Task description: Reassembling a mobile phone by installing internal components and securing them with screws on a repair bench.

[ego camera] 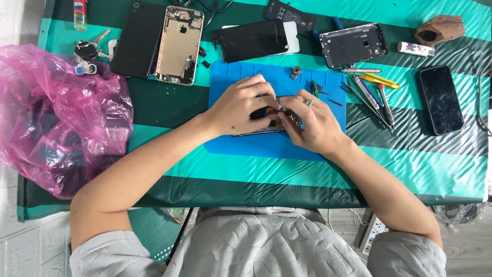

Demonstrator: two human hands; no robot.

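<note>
Dark and glinting with small parts, the opened phone (266, 123) lies on the blue work mat (230, 84) with both hands closed over it, so most of it is hidden. The left hand (238, 107) curls its fingers down onto the phone's upper edge and pinches a black piece against it, while the right hand (312, 123) (a ring shows on 1 finger) presses its fingertips into the phone's middle; what exactly the right fingertips nip is too small to tell. The 2 hands touch at the fingertips. Just right of the mat lie several screwdrivers (376, 97) fanned out, with yellow tweezers (379, 79) beside them. Farther right rests a black phone (441, 100), screen up. Above the mat sit a cracked dark screen (253, 40), a gutted dark phone frame (353, 45), and a black battery (290, 14). At upper left, a gold phone shell (179, 45) lies against a black phone back (137, 38), with keys (89, 50) nearby. A crumpled pink plastic bag (56, 115) covers the left end of the green striped table cover (410, 164).
</note>
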